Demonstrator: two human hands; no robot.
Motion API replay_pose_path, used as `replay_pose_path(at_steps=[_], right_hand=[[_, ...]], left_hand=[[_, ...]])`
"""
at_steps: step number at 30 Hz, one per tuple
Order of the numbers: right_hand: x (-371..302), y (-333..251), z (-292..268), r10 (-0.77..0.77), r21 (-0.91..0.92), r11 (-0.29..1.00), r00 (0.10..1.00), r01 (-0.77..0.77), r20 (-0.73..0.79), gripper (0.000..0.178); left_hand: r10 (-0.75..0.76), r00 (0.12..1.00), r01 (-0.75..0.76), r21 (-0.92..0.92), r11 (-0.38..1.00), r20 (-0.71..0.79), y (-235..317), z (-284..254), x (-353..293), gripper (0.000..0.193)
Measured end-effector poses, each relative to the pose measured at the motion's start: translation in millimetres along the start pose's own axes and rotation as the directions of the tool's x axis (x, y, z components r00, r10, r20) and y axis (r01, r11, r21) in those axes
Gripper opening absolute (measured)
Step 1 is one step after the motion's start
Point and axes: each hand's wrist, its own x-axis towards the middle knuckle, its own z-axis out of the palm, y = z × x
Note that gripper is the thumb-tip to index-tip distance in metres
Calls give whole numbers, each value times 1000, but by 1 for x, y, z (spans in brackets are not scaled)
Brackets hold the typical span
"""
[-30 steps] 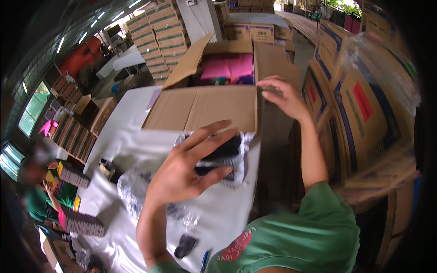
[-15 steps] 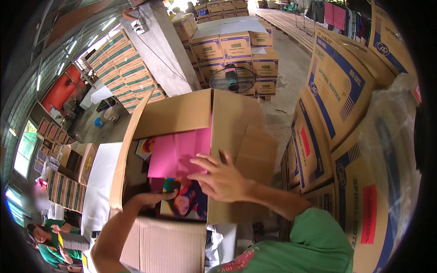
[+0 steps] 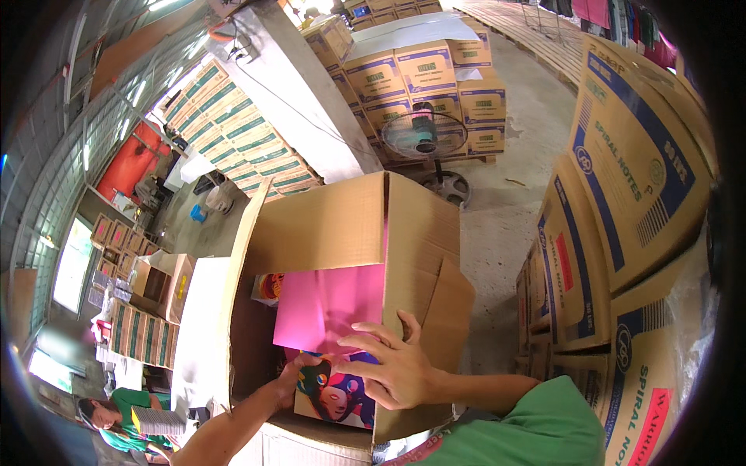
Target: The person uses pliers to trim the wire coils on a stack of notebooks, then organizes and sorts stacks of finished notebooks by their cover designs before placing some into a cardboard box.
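Note:
An open cardboard box (image 3: 326, 225) stands right in front of me with its flaps up. Inside, a notebook (image 3: 336, 392) with a bright illustrated cover lies at the near end. My left hand (image 3: 289, 379) reaches over the box's left side and grips this notebook's left edge, thumb on top; its other fingers are mostly hidden. My right hand (image 3: 395, 371) is open, fingers spread, at the box's right wall, its fingertips over the notebook and the pink sheet (image 3: 330, 307). That sheet covers the middle of the contents. Another illustrated cover (image 3: 270, 287) shows beside it.
Tall stacks of printed cartons (image 3: 614, 186) rise close on my right. A black standing fan (image 3: 423, 136) is beyond the box, before more stacked cartons (image 3: 420, 74). A white tabletop (image 3: 198, 326) lies left, and a person in green (image 3: 128, 419) handles a stack of notebooks there.
My view has shifted, so the box appears lower and farther right. My left hand has gone from lying flat beside the notebook to gripping its edge. The right hand stays spread over the box's right side.

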Motion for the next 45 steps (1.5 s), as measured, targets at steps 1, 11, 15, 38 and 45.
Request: replay_pose_path(at_steps=[1, 11, 15, 38, 45], right_hand=[[1, 1, 0, -8, 23, 1000, 1000, 8, -11, 44], [8, 0, -8, 12, -67, 998, 1000, -10, 24, 37], [7, -5, -7, -6, -61, 998, 999, 10, 54, 37], [5, 7, -8, -125, -99, 986, 986, 137, 111, 45], [5, 0, -8, -74, -136, 987, 991, 89, 110, 44]], left_hand=[[9, 1000, -9, 0, 1000, 22, -1, -4, 0, 37], [102, 990, -123, 242, 962, 97, 17, 21, -33, 32], [168, 964, -208, 188, 960, 207, 23, 32, -61, 32], [169, 917, -276, 268, 923, 360, 14, 15, -21, 41], [172, 923, -265, 244, 933, 343, 11, 12, -25, 40]])
